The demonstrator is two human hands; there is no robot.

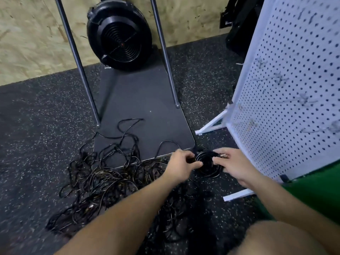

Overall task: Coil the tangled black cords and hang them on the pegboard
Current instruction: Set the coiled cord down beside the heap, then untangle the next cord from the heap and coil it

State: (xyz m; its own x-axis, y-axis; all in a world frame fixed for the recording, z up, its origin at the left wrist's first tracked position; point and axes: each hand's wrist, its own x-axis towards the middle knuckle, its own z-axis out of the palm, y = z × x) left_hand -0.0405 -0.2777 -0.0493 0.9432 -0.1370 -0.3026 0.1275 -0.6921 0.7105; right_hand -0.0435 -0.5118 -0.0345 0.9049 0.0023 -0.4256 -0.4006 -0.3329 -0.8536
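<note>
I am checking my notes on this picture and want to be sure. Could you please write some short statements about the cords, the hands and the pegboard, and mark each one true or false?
1. Both hands hold one small coil of black cord. True: the left hand and the right hand grip it from either side.
2. The coil already hangs on the pegboard. False: it is low over the floor, between the hands.
3. A tangled pile of cords lies on the floor to the left of the coil. True.
4. The pegboard lies flat on the floor. False: it stands upright to the right of the hands.
5. The black round fan stands beyond the cords, against the wall. True.
</note>
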